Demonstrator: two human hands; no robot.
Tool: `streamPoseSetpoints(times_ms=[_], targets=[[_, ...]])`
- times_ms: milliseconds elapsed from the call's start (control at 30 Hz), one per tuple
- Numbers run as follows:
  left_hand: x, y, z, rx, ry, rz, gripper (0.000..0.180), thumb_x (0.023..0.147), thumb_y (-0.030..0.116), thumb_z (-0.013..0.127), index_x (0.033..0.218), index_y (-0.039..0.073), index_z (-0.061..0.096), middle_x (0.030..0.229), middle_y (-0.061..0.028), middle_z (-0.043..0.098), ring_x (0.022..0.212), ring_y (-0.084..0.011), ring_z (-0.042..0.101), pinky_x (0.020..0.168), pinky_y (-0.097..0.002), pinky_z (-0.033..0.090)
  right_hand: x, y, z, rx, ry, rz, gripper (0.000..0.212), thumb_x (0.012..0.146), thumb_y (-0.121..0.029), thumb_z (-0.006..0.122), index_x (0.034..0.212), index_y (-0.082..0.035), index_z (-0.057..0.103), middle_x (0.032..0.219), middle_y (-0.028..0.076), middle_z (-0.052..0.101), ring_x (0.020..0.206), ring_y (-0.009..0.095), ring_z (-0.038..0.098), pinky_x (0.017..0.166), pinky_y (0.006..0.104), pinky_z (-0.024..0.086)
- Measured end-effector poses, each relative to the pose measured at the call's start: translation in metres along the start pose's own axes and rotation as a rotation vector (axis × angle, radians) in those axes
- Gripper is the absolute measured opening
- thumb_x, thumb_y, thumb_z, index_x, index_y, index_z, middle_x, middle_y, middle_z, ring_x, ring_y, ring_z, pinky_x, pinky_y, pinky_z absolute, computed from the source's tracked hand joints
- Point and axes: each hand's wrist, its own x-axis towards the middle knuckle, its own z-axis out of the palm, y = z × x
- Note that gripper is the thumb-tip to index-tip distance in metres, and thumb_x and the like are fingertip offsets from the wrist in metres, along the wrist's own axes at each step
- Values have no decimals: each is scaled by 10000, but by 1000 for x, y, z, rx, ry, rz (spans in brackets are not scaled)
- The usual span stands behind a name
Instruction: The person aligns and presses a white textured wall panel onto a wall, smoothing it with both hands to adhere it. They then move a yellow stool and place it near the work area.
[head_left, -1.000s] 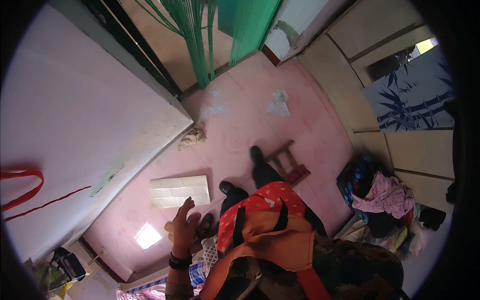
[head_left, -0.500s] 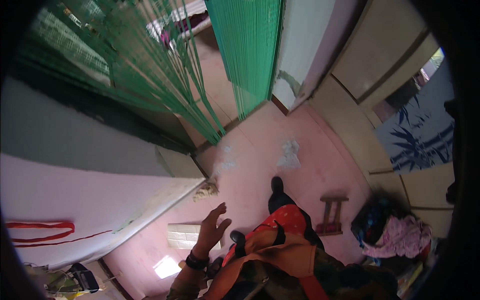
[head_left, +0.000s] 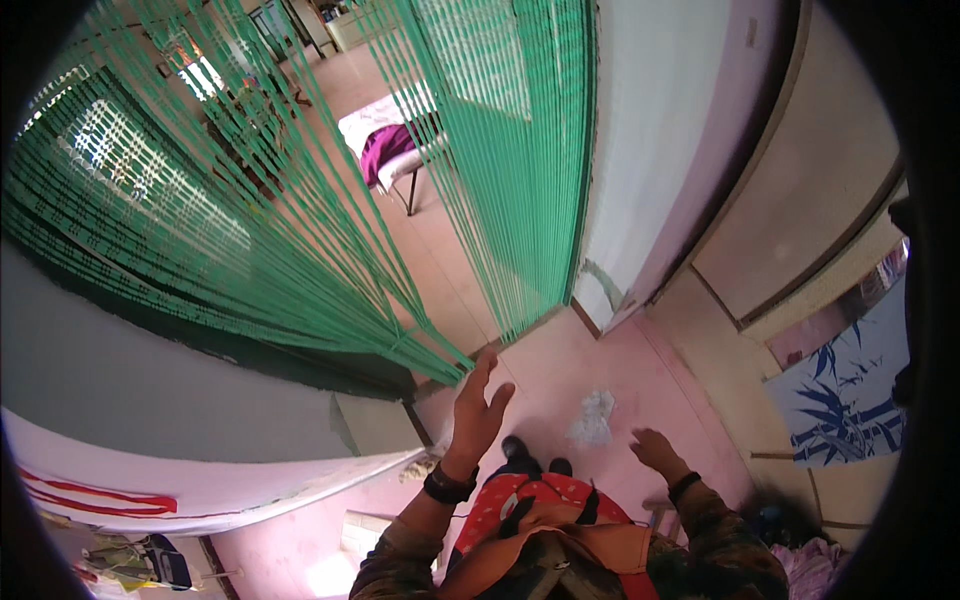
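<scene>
My left hand reaches forward, open and holding nothing, with its thumb apart from the fingers. Its fingertips appear near the lower end of a green string curtain hanging in the doorway; whether they touch I cannot tell. My right hand is held out lower on the right, over the pink floor. Its fingers are loosely bent and slightly apart, with nothing visible in them. The curtain's strands are bunched to both sides, leaving a gap in the middle.
Beyond the curtain stands a white-topped table with purple cloth on it. A pale wall borders the doorway's right, and cabinets line the right side. A whitish patch marks the floor ahead. Pink cloth lies lower right.
My left hand has moved up and forward toward the curtain, and my right hand has come into view. The doorway is closer, and the small wooden stool is now mostly hidden behind my right arm.
</scene>
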Motion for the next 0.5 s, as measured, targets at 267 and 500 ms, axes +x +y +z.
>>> streamPoseSetpoints(times_ms=[267,500], targets=[[158,10,-31,-354,439,186,544,1042,223,497,1492,-35,335,1515,-190,417,1404,-269,397,1132,-366,319,216,-276,-134,662,350,-489,351,953,-91,593,1283,19,542,1232,205,620,1084,319,650,893,385,533],[231,14,-77,-455,501,273,623,1062,383,408,1519,-25,295,1530,-192,391,1426,-271,346,1163,-379,249,327,-396,-189,760,397,-726,488,951,-67,604,1408,6,451,1320,207,580,1153,293,630,896,362,537]])
